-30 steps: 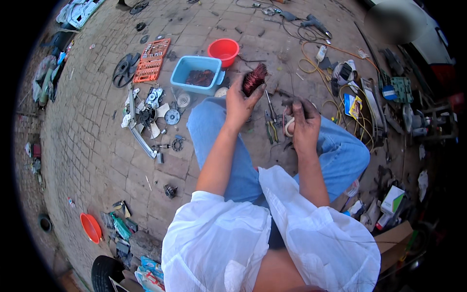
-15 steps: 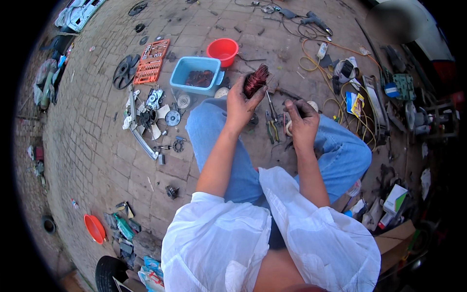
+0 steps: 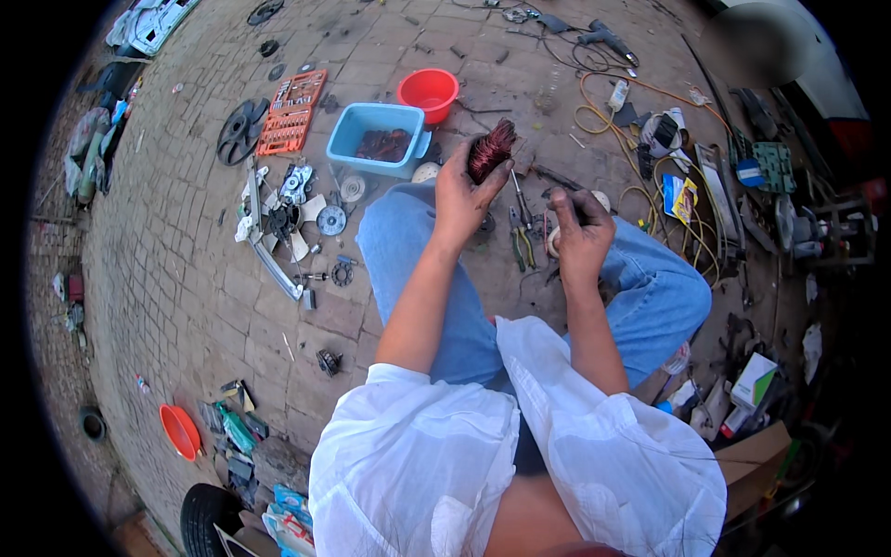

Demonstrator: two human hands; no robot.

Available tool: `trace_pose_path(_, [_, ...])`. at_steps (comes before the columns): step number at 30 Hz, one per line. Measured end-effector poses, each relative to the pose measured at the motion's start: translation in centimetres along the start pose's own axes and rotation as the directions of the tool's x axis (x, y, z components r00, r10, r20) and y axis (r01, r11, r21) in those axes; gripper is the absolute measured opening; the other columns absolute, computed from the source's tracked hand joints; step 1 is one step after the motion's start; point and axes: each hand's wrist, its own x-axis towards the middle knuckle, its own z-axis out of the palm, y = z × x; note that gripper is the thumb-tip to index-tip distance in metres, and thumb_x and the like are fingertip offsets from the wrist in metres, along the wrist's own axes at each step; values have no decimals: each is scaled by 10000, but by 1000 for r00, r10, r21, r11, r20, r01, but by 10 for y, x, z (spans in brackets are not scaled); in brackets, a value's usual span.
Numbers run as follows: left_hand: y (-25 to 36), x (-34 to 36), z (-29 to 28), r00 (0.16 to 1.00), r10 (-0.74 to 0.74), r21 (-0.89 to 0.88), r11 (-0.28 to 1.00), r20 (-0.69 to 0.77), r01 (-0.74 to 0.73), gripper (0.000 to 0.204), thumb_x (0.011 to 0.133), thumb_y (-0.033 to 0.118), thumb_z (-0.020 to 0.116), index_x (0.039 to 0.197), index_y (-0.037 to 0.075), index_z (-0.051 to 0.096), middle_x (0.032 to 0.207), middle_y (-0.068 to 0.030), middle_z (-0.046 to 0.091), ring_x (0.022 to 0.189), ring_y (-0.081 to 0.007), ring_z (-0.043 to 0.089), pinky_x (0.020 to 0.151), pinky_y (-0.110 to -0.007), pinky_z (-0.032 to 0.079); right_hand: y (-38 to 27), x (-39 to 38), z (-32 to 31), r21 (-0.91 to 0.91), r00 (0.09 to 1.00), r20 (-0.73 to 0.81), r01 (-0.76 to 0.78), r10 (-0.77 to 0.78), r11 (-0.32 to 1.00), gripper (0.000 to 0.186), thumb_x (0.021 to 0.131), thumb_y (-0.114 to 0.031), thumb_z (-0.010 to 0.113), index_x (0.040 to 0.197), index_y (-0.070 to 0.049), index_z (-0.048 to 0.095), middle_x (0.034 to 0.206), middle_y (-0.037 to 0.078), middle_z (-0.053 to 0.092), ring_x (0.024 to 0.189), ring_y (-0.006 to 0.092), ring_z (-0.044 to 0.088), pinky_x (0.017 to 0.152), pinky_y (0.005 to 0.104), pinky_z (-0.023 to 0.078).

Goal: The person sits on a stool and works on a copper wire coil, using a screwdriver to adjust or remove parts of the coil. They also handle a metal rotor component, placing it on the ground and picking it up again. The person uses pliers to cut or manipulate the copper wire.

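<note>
A dark red bundle of copper wire windings (image 3: 492,153) is gripped in my left hand (image 3: 457,200), its frayed end pointing up and away. My right hand (image 3: 585,243) hovers apart from it over my right knee, fingers curled toward the thumb; whatever they might pinch is too small to make out. On the ground between the hands lie a screwdriver (image 3: 522,200) and pliers with yellow-green handles (image 3: 522,249). Just beyond my left hand stands a light blue plastic basin (image 3: 371,166), with reddish-brown wire pieces inside.
Behind the basin sits a red bowl (image 3: 428,90). An orange socket set case (image 3: 292,111) lies open to the left, near dismantled motor parts (image 3: 283,218). Yellow cables (image 3: 640,200) and a power tool (image 3: 608,42) spread to the right. A cardboard box (image 3: 754,464) stands lower right.
The view has shifted slightly. My right hand's fingers have moved a little, while my left hand keeps the copper windings in nearly the same place.
</note>
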Motion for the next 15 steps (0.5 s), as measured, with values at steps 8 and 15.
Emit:
trace_pose_path(8, [0, 0, -2, 1000, -6, 0, 1000, -13, 6, 367, 809, 114, 683, 1115, -24, 536, 946, -80, 624, 859, -120, 581, 770, -259, 473, 4, -1, 1, -70, 998, 13, 59, -58, 996, 207, 806, -122, 724, 694, -24, 579, 623, -41, 521, 592, 36, 415, 539, 208, 333])
trace_pose_path(15, [0, -1, -2, 1000, -10, -17, 1000, -25, 10, 370, 806, 116, 685, 1113, -25, 534, 945, -88, 630, 868, -128, 589, 782, -263, 474, 6, -3, 4, -102, 993, 13, 116, -115, 988, 204, 793, -113, 731, 696, -22, 576, 641, -19, 551, 598, 40, 424, 548, 212, 347])
